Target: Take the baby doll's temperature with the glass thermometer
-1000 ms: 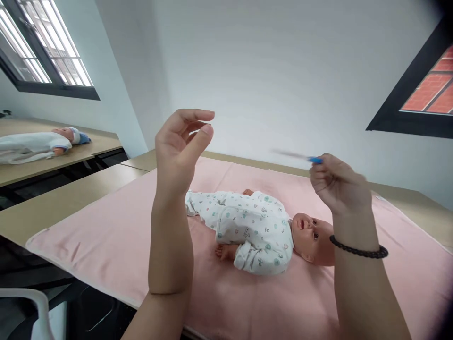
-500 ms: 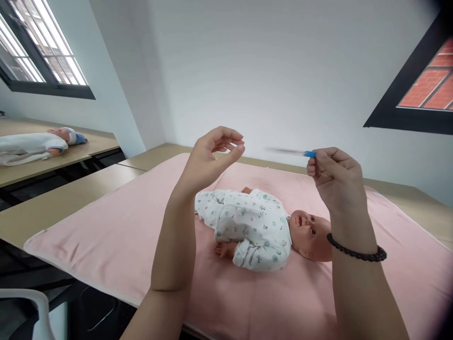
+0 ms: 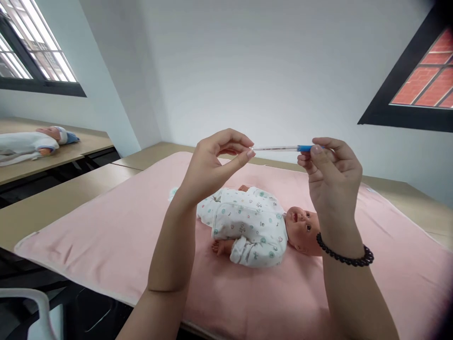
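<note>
A thin glass thermometer (image 3: 278, 148) with a blue end is held level above the doll, between my two hands. My right hand (image 3: 334, 174), with a dark beaded bracelet at the wrist, pinches the blue end. At the clear tip, the thumb and fingers of my left hand (image 3: 219, 163) close in a pinch. Below lies a baby doll (image 3: 251, 224) on its back, in a white patterned suit, its head toward the right. My right wrist covers part of its head, and my left forearm hides part of its legs.
A pink blanket (image 3: 116, 231) covers much of the wooden table (image 3: 46, 208). Another doll (image 3: 38, 141) in white with a blue cap lies on a table at the left. A white chair (image 3: 31, 297) stands at the lower left. Behind the table rises a white wall.
My left hand's fingers have closed on the clear tip of the thermometer, where they were apart from it before. The thermometer was blurred by motion and now looks steady. The view has shifted slightly.
</note>
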`<state>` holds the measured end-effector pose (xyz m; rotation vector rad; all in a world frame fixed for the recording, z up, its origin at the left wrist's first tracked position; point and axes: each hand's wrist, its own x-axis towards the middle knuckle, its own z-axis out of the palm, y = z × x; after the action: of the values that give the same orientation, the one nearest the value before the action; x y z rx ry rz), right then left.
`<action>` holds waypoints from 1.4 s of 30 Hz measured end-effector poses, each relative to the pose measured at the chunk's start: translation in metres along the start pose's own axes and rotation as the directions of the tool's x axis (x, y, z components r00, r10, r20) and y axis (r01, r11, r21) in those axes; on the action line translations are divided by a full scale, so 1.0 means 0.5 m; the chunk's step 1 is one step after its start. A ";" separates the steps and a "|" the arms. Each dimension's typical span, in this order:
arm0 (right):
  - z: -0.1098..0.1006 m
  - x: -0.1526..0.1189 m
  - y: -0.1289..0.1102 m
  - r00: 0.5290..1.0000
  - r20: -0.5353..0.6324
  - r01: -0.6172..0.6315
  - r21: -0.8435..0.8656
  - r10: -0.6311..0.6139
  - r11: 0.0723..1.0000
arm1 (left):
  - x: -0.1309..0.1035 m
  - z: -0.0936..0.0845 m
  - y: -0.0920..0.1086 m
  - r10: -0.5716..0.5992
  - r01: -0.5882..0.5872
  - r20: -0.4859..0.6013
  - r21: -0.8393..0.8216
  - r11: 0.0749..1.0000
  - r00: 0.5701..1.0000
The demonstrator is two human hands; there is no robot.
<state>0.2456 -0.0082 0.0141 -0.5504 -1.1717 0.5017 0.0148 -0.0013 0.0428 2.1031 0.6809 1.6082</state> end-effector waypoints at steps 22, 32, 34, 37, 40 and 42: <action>0.034 -0.042 -0.031 0.994 0.109 0.015 -0.030 -0.012 0.999 | -0.004 0.040 -0.001 0.012 -0.006 -0.232 0.029 1.000 0.973; 0.029 -0.044 -0.033 0.987 0.158 0.011 -0.014 -0.009 1.000 | -0.002 0.024 -0.011 0.049 -0.043 -0.220 0.031 0.999 0.974; 0.029 -0.042 -0.032 0.987 0.159 0.014 -0.007 -0.013 1.000 | -0.002 0.025 -0.010 0.050 -0.039 -0.241 0.053 0.998 0.969; 0.029 -0.042 -0.031 0.988 0.155 0.019 -0.010 -0.017 1.000 | -0.003 0.028 -0.006 0.059 -0.045 -0.271 0.056 0.997 0.961; 0.030 -0.043 -0.031 0.990 0.140 0.027 -0.052 -0.020 0.998 | -0.004 0.031 -0.004 0.064 -0.048 -0.299 0.061 0.997 0.952; 0.030 -0.043 -0.031 0.992 0.128 0.032 -0.066 -0.024 0.997 | -0.003 0.031 -0.007 0.070 -0.045 -0.331 0.082 0.996 0.941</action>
<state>0.2260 -0.0315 0.0132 -0.5662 -1.3198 0.4796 0.0290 0.0000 0.0358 1.9319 0.8023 2.0290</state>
